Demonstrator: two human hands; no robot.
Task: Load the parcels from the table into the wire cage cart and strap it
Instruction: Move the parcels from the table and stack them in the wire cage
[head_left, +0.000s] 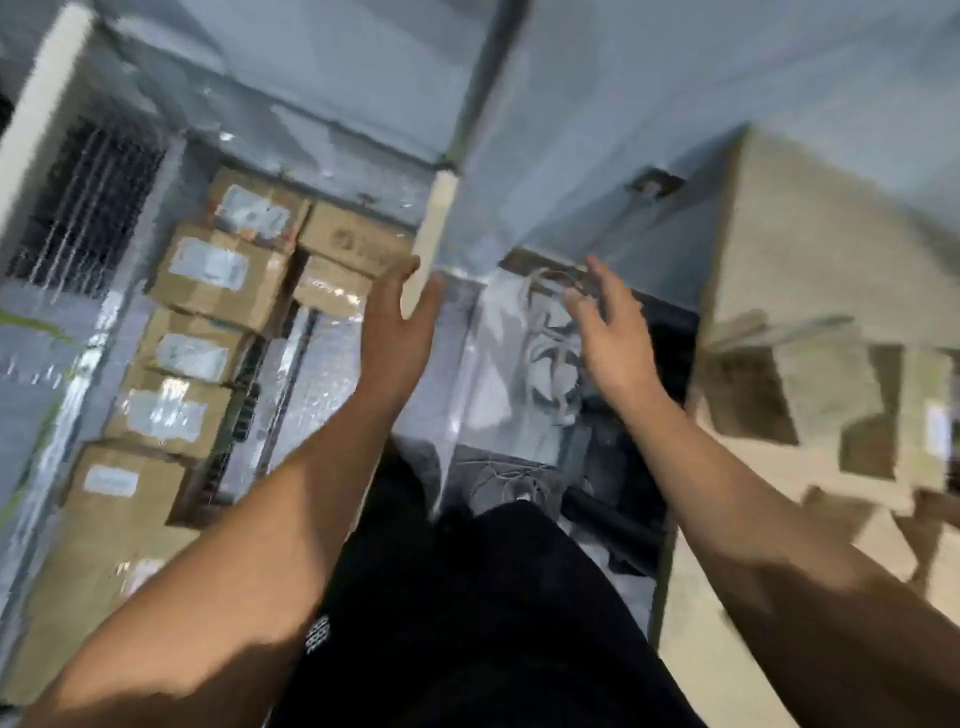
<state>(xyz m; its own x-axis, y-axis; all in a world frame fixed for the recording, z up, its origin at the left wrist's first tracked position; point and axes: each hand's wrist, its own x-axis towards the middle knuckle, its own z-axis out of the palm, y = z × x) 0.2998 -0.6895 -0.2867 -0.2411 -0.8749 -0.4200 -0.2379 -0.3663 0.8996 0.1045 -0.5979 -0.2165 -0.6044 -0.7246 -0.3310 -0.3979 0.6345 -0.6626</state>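
**A:** Where are the parcels?

**B:** The parcels (208, 270) sit at the left, brown cartons with white labels. They are packed touching one another in a row that runs away from the person, and some are stacked. The blur hides what they rest on.

**A:** Does either hand hold one?

**B:** No. The left hand (395, 322) reaches forward just right of the cartons. Its fingers are straight and together, the thumb stands apart, and nothing is in it. The right hand (608, 332) is level with it and apart from it. Its fingers are spread and loosely extended, and it is also bare.

**A:** And around them?

**B:** A dark wire grid (78, 208) stands at the far left, beyond the cartons. I cannot tell whether it belongs to the cart. A pale post (436, 234) rises between the hands. A fan (556, 353) lies low under the right hand. Large cardboard boxes (810, 249) fill the right side. Black trousers (467, 597) show between the forearms.
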